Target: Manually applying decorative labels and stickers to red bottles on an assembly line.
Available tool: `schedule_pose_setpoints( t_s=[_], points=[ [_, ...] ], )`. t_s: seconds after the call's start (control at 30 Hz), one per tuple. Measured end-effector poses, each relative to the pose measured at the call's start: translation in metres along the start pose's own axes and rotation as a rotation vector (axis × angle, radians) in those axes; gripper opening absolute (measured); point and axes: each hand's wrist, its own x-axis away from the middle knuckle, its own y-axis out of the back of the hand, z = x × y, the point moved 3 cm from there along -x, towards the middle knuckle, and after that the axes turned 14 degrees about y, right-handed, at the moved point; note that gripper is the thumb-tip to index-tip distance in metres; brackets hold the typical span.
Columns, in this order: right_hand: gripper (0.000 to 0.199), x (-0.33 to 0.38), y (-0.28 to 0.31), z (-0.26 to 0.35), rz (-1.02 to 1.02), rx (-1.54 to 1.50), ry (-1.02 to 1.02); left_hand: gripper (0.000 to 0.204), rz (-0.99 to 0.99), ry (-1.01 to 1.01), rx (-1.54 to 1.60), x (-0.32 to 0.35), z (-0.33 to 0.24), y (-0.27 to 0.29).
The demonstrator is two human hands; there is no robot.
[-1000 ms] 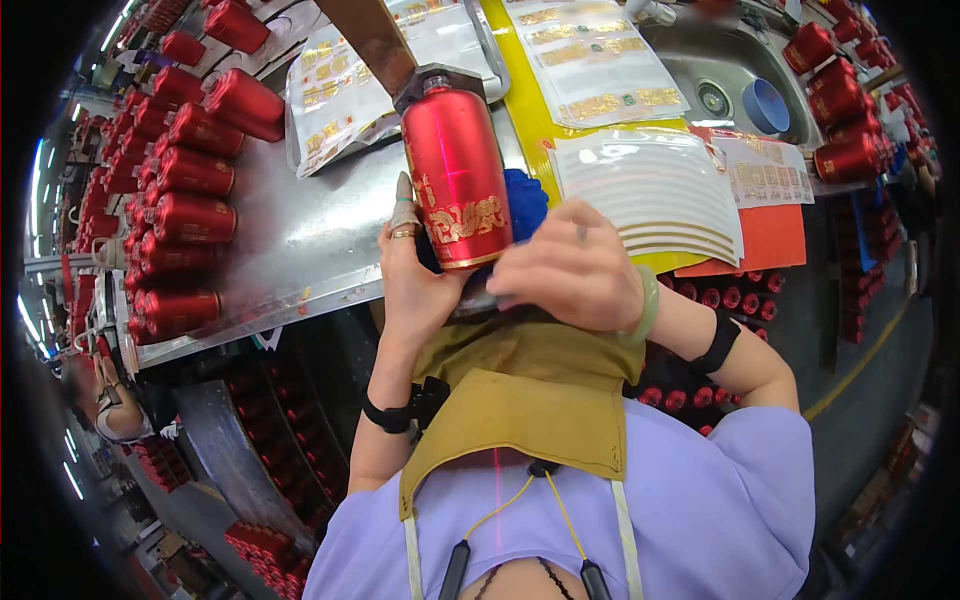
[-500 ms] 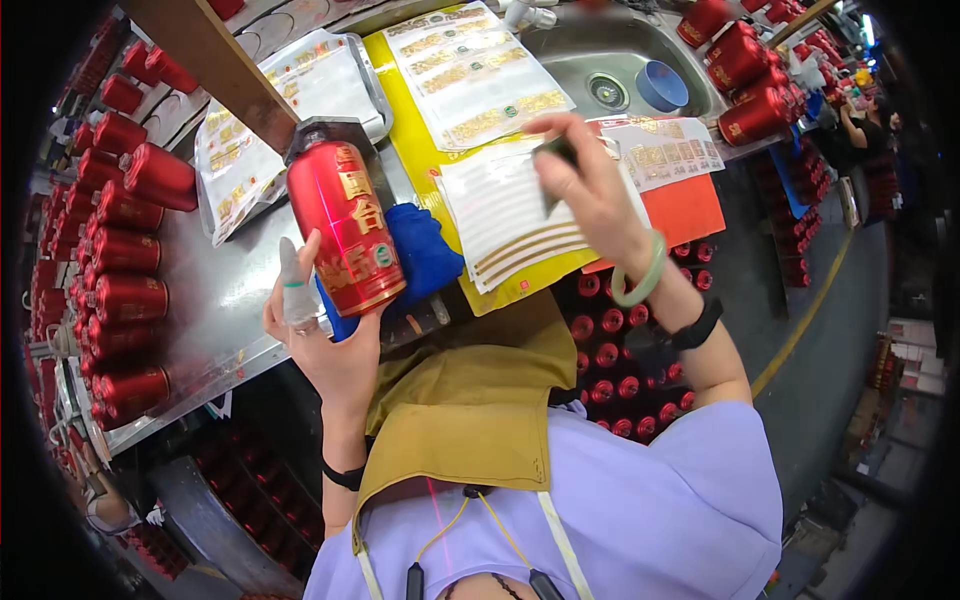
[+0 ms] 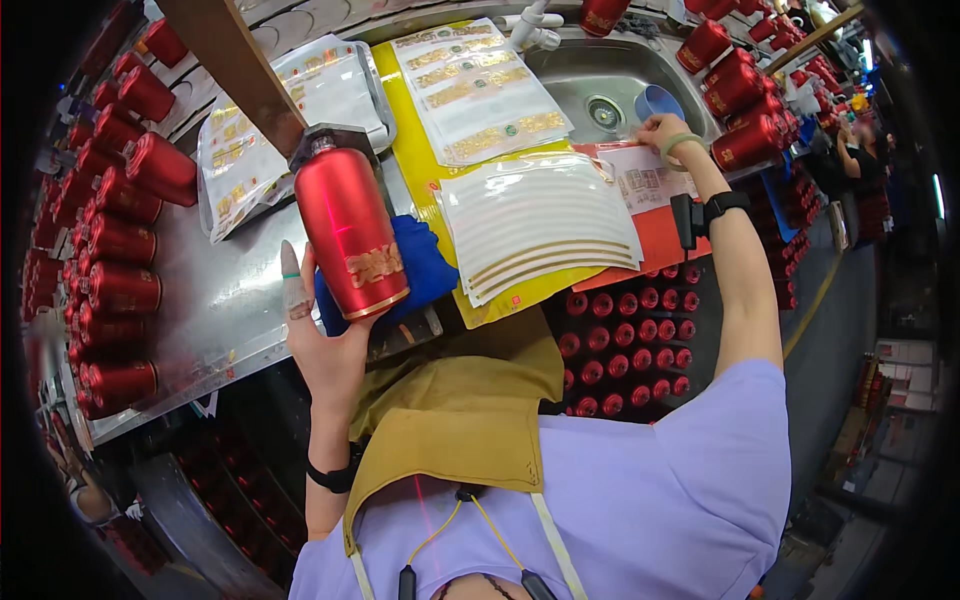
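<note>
Big shiny metal table (image 3: 215, 300) all across, with a sink (image 3: 590, 75) at the far end. Many red bottles (image 3: 110, 240) lying in rows along the left edge, too many to count; more red bottles (image 3: 745, 140) beside the sink on the right, and more again in racks under the table. Four sheets of stickers spread out: two clear ones with gold labels, one sheet of thin gold strips (image 3: 540, 225) on the yellow mat (image 3: 430, 180), and one small sticker sheet (image 3: 645, 180) on an orange board. One blue cloth (image 3: 425, 265) near the front edge.

One red bottle (image 3: 350, 235) held up in the left hand (image 3: 320, 335), fingers wrapped round its bottom end, cap pointing up and away, long side nearly upright. Right hand (image 3: 660, 130) stretched far out, fingertips pressing down on the small sticker sheet, well apart from the bottle. Cannot tell whether anything is pinched there. Sticker sheet off to the right of the bottle, far nearer the right hand.
</note>
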Motion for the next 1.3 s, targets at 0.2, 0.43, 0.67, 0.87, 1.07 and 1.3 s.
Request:
schedule_pose_setpoints(
  t_s=[0.2,0.43,0.67,0.87,1.07,1.3],
  points=[
    [0.016,0.01,0.009,0.083,-0.299,0.028,0.236,0.114,-0.062,-0.098,-0.048,-0.001,-0.019,-0.001],
    [0.01,0.101,0.024,0.257,-0.229,-0.257,0.777,0.11,-0.051,-0.152,-0.066,-0.003,-0.002,-0.003],
    [0.026,0.15,0.027,0.394,0.139,-0.448,1.293,0.117,0.051,-0.094,-0.001,-0.007,-0.007,0.006],
    [0.035,0.132,-0.002,0.436,-0.073,-0.178,1.36,0.115,0.201,0.102,0.361,-0.028,-0.008,0.009],
    [0.031,0.126,-0.008,0.449,-0.272,0.018,1.44,0.09,0.278,0.309,0.723,-0.053,-0.011,-0.005],
    [0.022,0.111,-0.018,0.427,-0.365,-0.352,1.127,0.071,0.203,0.21,0.668,-0.045,-0.022,-0.01]
  ],
)
